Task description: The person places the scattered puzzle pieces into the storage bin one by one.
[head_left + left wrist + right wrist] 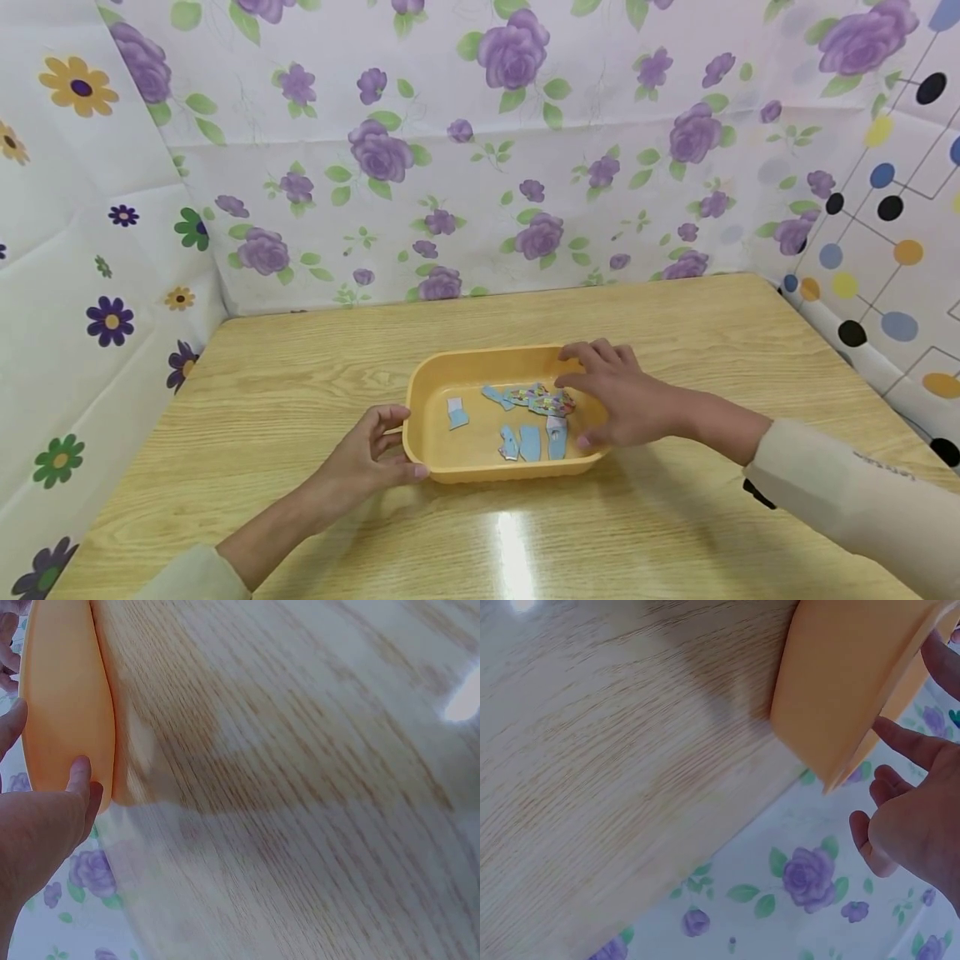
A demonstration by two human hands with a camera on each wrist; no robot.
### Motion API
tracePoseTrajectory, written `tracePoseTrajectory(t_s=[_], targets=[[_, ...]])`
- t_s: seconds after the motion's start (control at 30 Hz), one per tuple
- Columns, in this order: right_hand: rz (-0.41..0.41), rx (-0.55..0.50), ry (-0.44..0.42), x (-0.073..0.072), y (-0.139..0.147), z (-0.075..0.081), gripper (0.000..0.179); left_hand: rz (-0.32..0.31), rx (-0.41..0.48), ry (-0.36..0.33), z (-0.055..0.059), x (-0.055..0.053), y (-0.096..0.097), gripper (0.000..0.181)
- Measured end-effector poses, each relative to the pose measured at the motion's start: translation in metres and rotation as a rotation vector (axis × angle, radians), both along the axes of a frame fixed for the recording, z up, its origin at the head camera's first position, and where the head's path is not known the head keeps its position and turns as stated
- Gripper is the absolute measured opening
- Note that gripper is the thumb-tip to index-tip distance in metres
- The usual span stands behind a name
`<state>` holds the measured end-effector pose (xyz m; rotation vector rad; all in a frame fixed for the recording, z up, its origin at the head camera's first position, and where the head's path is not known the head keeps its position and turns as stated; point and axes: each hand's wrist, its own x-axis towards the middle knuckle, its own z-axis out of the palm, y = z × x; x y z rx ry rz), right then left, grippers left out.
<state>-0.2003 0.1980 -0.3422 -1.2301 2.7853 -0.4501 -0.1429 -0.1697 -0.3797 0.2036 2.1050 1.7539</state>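
Observation:
A shallow yellow-orange plastic tray (465, 473) sits on the wooden table in the head view. Inside it lie several flat light-blue pieces with irregular edges; one blue-and-white piece (457, 413) is apart at the left. Toward the right side, colourful patterned pieces (552, 403) overlap. My left hand (375, 454) holds the tray's left end, thumb at the near corner and fingers along the outer wall. Over the right end reaches my right hand (611, 396), fingers spread, thumb inside the near rim. In the right wrist view, one fingertip meets the rim (900, 682).
The wooden table (300, 375) extends around the tray. Behind it hangs a white cloth with purple roses (382, 150). Patterned cloths also flank the left and right sides. A small black object (759, 493) shows beneath the right sleeve.

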Motion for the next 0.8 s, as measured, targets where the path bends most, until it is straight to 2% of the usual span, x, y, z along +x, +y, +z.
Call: tracePoseTrajectory(t_s=[0.53, 0.67, 0.8], targets=[[-0.141, -0.164, -0.021, 0.007, 0.015, -0.001, 0.051, -0.024, 0.001, 0.005, 0.000, -0.003, 0.002, 0.083], [-0.184, -0.210, -0.005, 0.008, 0.021, 0.000, 0.049, -0.021, -0.024, 0.004, 0.002, -0.002, -0.001, 0.080], [-0.238, -0.247, 0.017, 0.010, 0.028, 0.000, 0.044, -0.019, -0.086, 0.028, 0.006, 0.000, -0.005, 0.071]])
